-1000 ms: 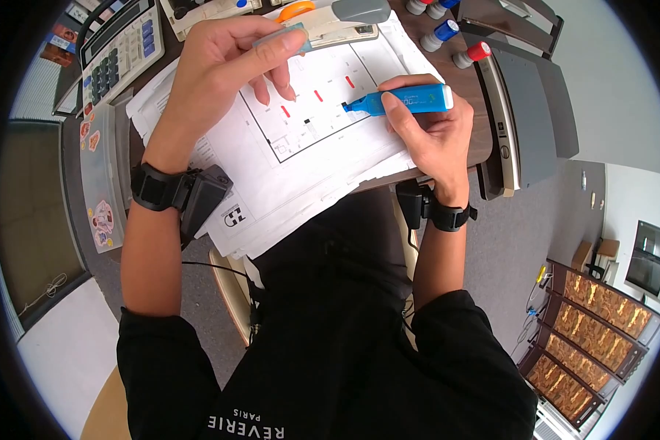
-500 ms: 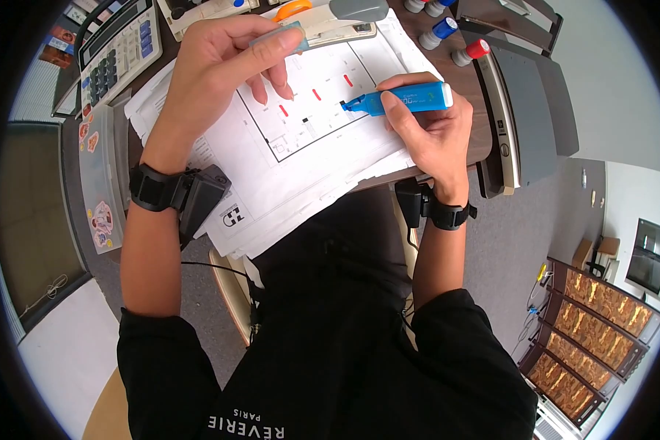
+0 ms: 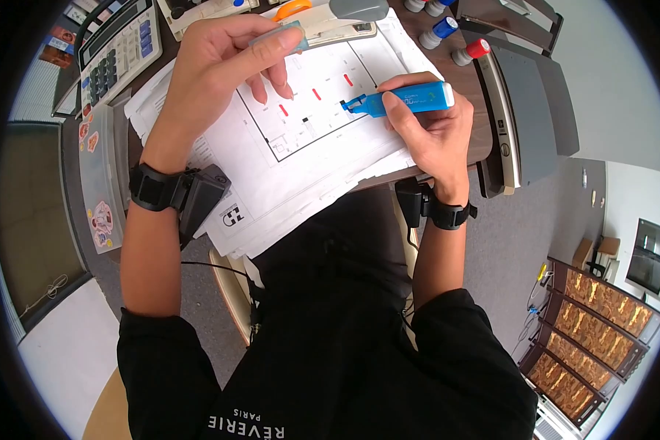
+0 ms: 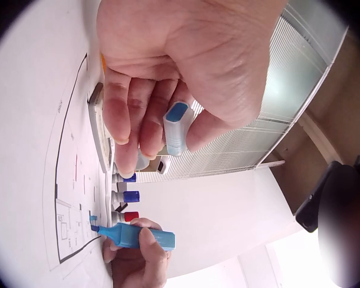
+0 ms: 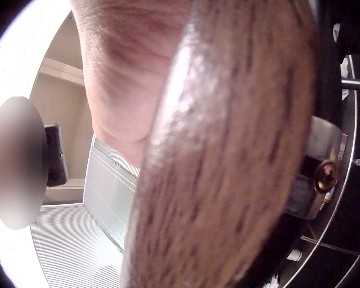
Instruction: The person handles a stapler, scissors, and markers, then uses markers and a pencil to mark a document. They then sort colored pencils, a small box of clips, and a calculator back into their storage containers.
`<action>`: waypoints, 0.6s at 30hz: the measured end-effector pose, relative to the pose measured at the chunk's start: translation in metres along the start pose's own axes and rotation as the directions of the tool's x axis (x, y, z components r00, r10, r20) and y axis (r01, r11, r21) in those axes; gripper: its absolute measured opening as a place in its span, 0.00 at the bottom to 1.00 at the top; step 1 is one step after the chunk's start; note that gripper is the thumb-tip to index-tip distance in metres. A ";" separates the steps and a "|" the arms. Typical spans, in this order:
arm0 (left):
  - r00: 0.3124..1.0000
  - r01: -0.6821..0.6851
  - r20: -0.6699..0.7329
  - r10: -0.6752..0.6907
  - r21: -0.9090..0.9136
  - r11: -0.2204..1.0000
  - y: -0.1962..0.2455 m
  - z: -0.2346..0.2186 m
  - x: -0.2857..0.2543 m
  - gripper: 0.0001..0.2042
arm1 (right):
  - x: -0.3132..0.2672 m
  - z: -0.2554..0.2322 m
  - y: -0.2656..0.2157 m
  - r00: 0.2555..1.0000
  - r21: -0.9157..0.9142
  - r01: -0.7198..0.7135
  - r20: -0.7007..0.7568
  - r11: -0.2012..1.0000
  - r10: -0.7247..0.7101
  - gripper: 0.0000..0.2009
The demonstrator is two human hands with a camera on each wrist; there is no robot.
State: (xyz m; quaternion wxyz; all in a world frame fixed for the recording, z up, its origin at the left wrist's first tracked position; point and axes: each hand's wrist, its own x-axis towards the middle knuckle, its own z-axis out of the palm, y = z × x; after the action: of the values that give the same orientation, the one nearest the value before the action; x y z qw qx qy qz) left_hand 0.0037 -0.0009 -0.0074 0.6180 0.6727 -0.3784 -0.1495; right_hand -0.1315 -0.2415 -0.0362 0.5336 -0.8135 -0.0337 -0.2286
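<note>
My right hand [image 3: 436, 132] grips a blue highlighter [image 3: 414, 98], its dark nib down at a printed floor plan [image 3: 271, 192] on a stack of papers. Beside the nib, a short blue mark [image 4: 93, 218] shows on the sheet in the left wrist view. Several red strokes [image 3: 317, 94] are also on the plan. My left hand [image 3: 216, 77] hovers over the sheet's far left part and pinches a translucent bluish cap [image 4: 176, 132] between thumb and fingers. In the right wrist view the desk edge [image 5: 228, 156] hides most of the hand and the highlighter.
Beyond the left hand lies a grey and cream stapler [image 3: 345, 31], near orange handles [image 3: 293, 9]. Red-capped [image 3: 471, 51] and blue-capped [image 3: 438, 33] bottles stand at the far right. A calculator [image 3: 117, 55] and clear box [image 3: 99, 176] are leftward; a grey machine [image 3: 524, 117] stands rightward.
The highlighter has shifted slightly at the nib, and a short blue stroke now shows next to it. My left hand stays almost still with the cap.
</note>
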 end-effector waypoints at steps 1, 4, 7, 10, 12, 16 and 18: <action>1.000 0.003 -0.001 -0.003 -0.002 1.000 0.000 0.000 0.000 0.16 | 0.000 0.000 0.000 1.000 0.000 0.000 0.000 1.000 0.000 0.07; 1.000 0.004 -0.004 -0.004 0.001 1.000 0.001 0.001 0.000 0.16 | 0.000 0.000 0.000 1.000 0.003 -0.014 0.004 1.000 0.014 0.06; 1.000 0.000 -0.006 0.000 0.004 1.000 0.001 0.001 0.000 0.16 | 0.000 -0.001 0.000 1.000 -0.001 -0.016 0.008 1.000 0.016 0.06; 1.000 -0.001 -0.008 0.001 -0.005 1.000 0.001 0.001 0.000 0.16 | 0.000 -0.001 0.000 1.000 -0.001 -0.010 0.011 1.000 0.010 0.06; 1.000 -0.003 -0.006 0.003 -0.006 1.000 0.001 0.001 0.000 0.16 | 0.000 -0.001 0.000 1.000 0.007 -0.017 0.008 1.000 0.017 0.06; 1.000 -0.005 0.001 0.005 -0.002 1.000 0.001 0.000 0.000 0.16 | 0.000 -0.001 0.000 1.000 0.013 -0.006 0.004 1.000 0.006 0.06; 1.000 -0.004 0.001 0.004 0.007 1.000 0.000 0.000 0.000 0.16 | 0.000 -0.001 0.000 1.000 0.016 -0.016 0.004 1.000 0.016 0.06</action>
State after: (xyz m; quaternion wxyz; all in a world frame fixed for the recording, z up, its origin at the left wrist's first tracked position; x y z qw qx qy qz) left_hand 0.0034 -0.0008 -0.0070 0.6156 0.6740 -0.3807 -0.1474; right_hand -0.1321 -0.2418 -0.0358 0.5419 -0.8100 -0.0299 -0.2223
